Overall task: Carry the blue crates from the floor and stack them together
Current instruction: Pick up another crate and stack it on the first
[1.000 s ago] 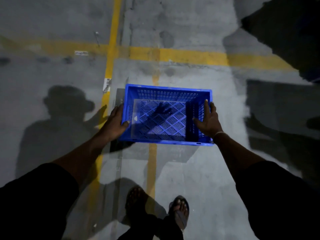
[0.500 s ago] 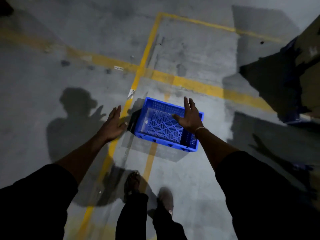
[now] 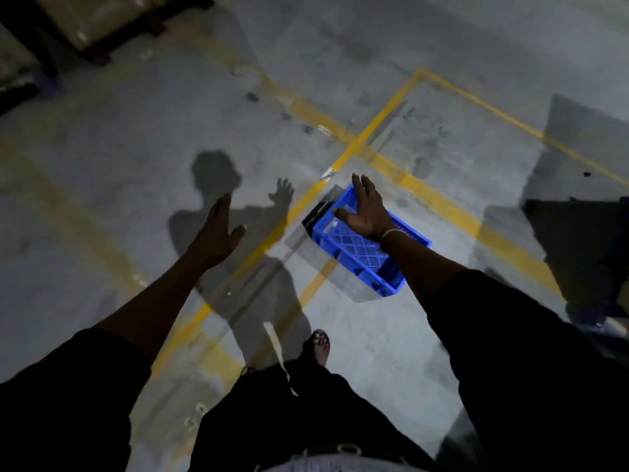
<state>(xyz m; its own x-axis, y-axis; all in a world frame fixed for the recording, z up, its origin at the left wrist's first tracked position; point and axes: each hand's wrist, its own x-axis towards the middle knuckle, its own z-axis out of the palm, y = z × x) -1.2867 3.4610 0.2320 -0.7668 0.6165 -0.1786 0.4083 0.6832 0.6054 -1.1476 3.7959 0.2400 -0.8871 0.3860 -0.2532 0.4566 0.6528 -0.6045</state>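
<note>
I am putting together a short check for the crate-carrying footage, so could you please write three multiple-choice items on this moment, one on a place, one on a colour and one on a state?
1. Where does the blue crate sit?
A. on the concrete floor, by the painted lines
B. on top of another crate
C. in the person's arms

2. What colour are the lines painted on the floor?
A. white
B. yellow
C. red

3. What are the left hand and right hand doing?
A. both gripping the crate rim
B. both open and holding nothing
C. one holding a bag

Answers:
1 A: the crate rests flat on the floor, casting a shadow beside it.
2 B: the yellow lines cross near the crate.
3 B: the fingers of both are spread, and neither grips anything.
</note>
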